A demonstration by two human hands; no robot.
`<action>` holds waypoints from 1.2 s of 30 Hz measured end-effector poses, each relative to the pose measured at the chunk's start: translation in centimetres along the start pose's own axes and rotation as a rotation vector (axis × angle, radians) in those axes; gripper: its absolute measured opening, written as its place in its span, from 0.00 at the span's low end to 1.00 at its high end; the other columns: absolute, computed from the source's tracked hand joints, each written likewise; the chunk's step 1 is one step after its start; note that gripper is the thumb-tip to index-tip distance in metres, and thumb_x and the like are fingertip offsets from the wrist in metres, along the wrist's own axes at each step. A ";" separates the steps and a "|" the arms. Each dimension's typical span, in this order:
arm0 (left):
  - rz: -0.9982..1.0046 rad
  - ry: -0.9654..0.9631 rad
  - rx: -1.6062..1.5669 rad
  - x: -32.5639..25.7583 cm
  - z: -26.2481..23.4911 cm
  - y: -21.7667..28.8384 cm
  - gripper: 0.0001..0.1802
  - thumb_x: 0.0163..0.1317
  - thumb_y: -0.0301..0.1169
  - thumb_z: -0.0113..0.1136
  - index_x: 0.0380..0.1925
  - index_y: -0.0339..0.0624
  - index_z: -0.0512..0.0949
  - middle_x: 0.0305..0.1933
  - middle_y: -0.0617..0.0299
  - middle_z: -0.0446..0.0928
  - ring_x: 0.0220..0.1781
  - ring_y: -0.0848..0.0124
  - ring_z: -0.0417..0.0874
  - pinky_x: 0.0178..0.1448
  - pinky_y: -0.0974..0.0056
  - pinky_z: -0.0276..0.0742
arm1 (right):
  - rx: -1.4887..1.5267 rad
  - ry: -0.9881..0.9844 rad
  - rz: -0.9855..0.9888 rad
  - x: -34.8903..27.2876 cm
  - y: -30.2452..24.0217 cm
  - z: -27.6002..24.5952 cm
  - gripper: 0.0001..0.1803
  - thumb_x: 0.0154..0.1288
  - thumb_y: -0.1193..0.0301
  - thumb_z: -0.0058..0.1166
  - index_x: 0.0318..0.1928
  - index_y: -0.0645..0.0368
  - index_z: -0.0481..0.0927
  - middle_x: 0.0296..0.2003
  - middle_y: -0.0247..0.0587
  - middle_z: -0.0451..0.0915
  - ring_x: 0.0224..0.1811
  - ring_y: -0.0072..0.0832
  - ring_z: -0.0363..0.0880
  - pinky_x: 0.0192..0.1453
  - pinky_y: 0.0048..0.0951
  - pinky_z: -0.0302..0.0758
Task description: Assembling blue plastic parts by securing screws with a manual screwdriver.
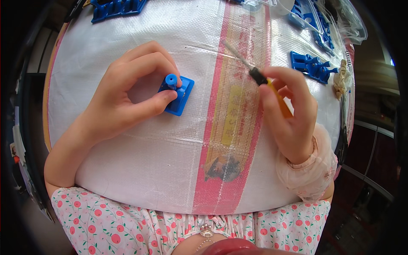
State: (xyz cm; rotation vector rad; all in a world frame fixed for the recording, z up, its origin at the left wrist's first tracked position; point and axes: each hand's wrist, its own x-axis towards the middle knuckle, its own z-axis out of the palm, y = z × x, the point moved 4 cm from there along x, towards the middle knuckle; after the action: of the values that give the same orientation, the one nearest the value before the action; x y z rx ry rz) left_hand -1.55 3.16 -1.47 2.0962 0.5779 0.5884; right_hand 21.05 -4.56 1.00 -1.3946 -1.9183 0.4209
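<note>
My left hand (127, 85) pinches a small blue plastic part (183, 98) between thumb and fingers, left of the middle of the table. The part has a flat rectangular base resting on the table cover and a round post with a hole in its top; my fingertips hide some of it. In my right hand (291, 110) is a screwdriver (278, 95) with a yellow handle and a black collar. Its metal shaft points up and to the left, away from me, with the tip apart from the blue part.
A white woven sheet (140, 165) with a pink printed stripe covers the table. Blue plastic assemblies lie at the far left (119, 9) and at the right (312, 67). Clear plastic containers (352, 21) stand at the far right, near a crumpled tan piece (341, 80).
</note>
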 end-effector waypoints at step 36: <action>-0.006 -0.002 -0.011 0.0 0.1 0.0 0.06 0.55 0.23 0.61 0.33 0.39 0.76 0.41 0.59 0.72 0.45 0.69 0.75 0.50 0.68 0.70 | 0.929 -0.125 0.130 0.4 3.3 -0.3 0.19 0.63 0.82 0.54 0.55 0.56 0.76 0.39 0.41 0.79 0.40 0.23 0.77 0.44 0.19 0.73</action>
State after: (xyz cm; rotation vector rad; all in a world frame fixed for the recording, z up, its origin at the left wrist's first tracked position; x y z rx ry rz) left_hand -1.49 3.06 -1.54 2.0834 0.5783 0.5845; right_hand 23.49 -3.08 -0.76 -0.8627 -1.3908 1.2855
